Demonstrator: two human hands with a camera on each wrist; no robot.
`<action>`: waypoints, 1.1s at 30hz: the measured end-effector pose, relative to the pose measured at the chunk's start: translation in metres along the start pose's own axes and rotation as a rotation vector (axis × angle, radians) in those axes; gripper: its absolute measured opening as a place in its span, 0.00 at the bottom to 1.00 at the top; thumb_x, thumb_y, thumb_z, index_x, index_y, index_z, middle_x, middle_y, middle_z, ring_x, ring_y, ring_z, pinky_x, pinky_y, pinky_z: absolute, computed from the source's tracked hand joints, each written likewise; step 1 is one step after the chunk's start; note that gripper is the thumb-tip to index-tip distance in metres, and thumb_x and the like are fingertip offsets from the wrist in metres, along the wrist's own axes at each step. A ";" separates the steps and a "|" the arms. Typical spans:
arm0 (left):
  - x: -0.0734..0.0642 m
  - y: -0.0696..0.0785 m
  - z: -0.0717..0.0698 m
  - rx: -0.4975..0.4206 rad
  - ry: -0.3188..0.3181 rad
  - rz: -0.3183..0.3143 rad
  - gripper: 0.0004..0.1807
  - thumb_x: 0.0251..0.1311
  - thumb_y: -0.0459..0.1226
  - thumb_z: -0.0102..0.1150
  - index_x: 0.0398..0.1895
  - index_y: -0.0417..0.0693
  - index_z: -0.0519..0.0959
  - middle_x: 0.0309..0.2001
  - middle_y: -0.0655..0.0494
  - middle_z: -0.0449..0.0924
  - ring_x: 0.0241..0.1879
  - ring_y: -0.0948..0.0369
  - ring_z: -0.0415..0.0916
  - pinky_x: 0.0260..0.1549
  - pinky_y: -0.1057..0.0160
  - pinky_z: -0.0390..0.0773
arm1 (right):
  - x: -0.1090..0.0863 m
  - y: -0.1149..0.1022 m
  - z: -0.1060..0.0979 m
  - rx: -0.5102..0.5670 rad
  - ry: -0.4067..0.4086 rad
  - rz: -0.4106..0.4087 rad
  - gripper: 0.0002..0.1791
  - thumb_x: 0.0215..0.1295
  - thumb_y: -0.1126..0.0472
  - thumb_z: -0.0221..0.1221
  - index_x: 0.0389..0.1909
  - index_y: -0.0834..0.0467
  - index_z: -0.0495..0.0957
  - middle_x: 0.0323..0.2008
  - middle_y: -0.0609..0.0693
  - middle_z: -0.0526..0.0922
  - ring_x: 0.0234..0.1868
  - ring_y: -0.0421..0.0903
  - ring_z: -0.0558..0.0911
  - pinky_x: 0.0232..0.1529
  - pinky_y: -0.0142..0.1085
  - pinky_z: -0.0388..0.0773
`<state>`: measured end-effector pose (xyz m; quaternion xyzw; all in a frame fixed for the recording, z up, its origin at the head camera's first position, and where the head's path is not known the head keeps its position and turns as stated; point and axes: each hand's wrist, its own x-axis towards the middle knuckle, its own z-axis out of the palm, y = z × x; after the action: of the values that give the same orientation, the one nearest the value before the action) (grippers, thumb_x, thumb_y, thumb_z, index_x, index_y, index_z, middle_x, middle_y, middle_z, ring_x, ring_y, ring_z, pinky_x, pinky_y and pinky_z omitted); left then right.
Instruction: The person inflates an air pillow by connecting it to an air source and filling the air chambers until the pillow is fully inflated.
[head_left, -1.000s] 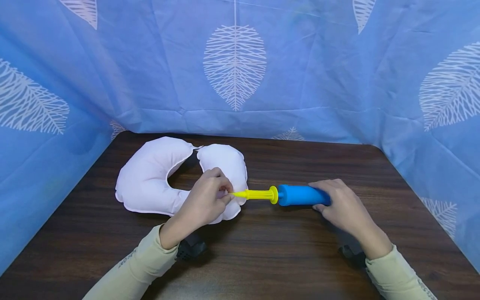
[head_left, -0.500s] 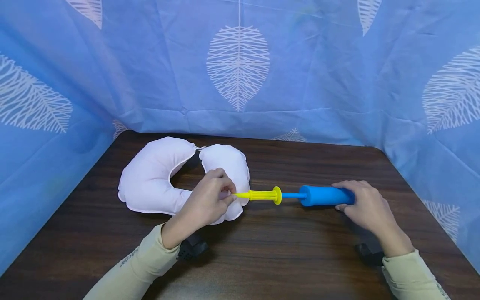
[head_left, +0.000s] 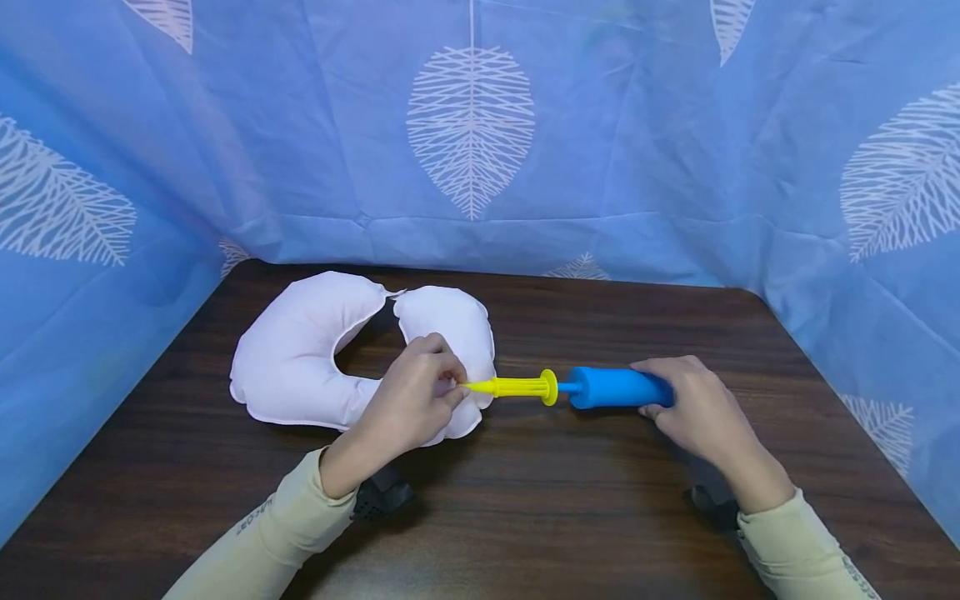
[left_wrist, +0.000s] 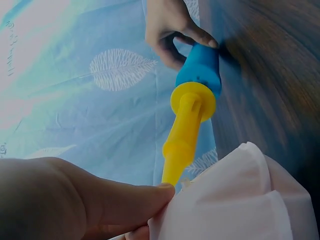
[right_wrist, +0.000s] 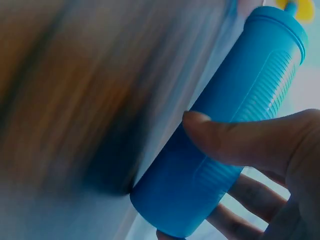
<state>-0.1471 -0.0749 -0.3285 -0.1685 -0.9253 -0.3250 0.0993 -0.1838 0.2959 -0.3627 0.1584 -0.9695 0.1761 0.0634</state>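
A white U-shaped neck pillow (head_left: 288, 358) lies puffed up on the left half of the table. At its near right end, my left hand (head_left: 412, 392) pinches the spot where the yellow nozzle (head_left: 521, 387) of a hand pump enters the pillow; the fingers hide the valve there. In the left wrist view the thumb (left_wrist: 125, 202) presses beside the nozzle's tip. My right hand (head_left: 697, 408) grips the far end of the pump's blue barrel (head_left: 615, 388), thumb and fingers round it. A short length of blue rod (head_left: 568, 388) shows between barrel and yellow flange.
The dark wood-grain table (head_left: 570, 508) carries the pillow and pump. Behind and at both sides hangs a blue cloth (head_left: 622, 150) with white leaf prints. A black wrist device (head_left: 384, 493) sits under the left wrist.
The right hand first drew the blue barrel rightward, baring a longer rod, then pushed it back left, so less rod shows now. The left hand and pillow stay nearly still.
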 end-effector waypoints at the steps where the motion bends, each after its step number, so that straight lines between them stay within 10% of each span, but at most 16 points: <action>1: 0.000 0.000 0.000 -0.002 0.001 0.004 0.02 0.58 0.27 0.75 0.33 0.40 0.90 0.37 0.52 0.81 0.41 0.57 0.74 0.42 0.60 0.81 | 0.001 -0.007 0.002 0.002 -0.003 -0.018 0.31 0.60 0.66 0.76 0.66 0.59 0.83 0.63 0.66 0.83 0.64 0.69 0.77 0.56 0.73 0.76; 8: 0.000 0.001 0.001 -0.004 0.000 0.030 0.03 0.58 0.27 0.75 0.32 0.41 0.89 0.36 0.53 0.81 0.41 0.57 0.74 0.43 0.60 0.82 | -0.002 -0.017 0.005 -0.014 0.004 -0.057 0.32 0.60 0.63 0.77 0.66 0.56 0.83 0.63 0.62 0.85 0.62 0.65 0.79 0.52 0.70 0.79; 22: 0.000 0.000 -0.001 0.015 -0.017 0.005 0.02 0.59 0.28 0.76 0.33 0.41 0.90 0.37 0.52 0.81 0.40 0.59 0.74 0.41 0.63 0.82 | -0.006 0.054 -0.015 -0.047 0.017 0.137 0.30 0.59 0.68 0.72 0.64 0.59 0.81 0.62 0.78 0.75 0.60 0.78 0.73 0.46 0.75 0.74; 33: 0.000 0.001 0.001 0.031 -0.009 0.020 0.03 0.58 0.27 0.76 0.33 0.40 0.90 0.36 0.52 0.82 0.39 0.58 0.73 0.40 0.63 0.81 | 0.005 -0.015 0.006 0.013 -0.001 -0.032 0.30 0.60 0.68 0.76 0.65 0.59 0.83 0.62 0.66 0.84 0.64 0.68 0.77 0.56 0.71 0.76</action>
<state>-0.1464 -0.0733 -0.3283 -0.1777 -0.9289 -0.3088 0.1009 -0.1839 0.2793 -0.3624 0.1746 -0.9657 0.1810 0.0645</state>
